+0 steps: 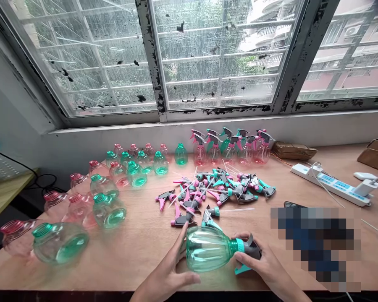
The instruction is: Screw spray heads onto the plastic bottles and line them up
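A green see-through spray bottle lies on its side just above the table's front edge, its neck to the right. My right hand grips it at the grey and teal spray head, which sits on the neck. Around the bottle's base is my left hand, its thumb and fingers spread apart; whether the fingertips behind touch the bottle I cannot tell. Beyond it lies a pile of loose spray heads, pink-grey and teal-grey, some with thin white tubes.
Open-topped pink bottles and green bottles stand along the left. Several bottles with spray heads stand by the wall. At right are a power strip, a brown package and a blurred-out item.
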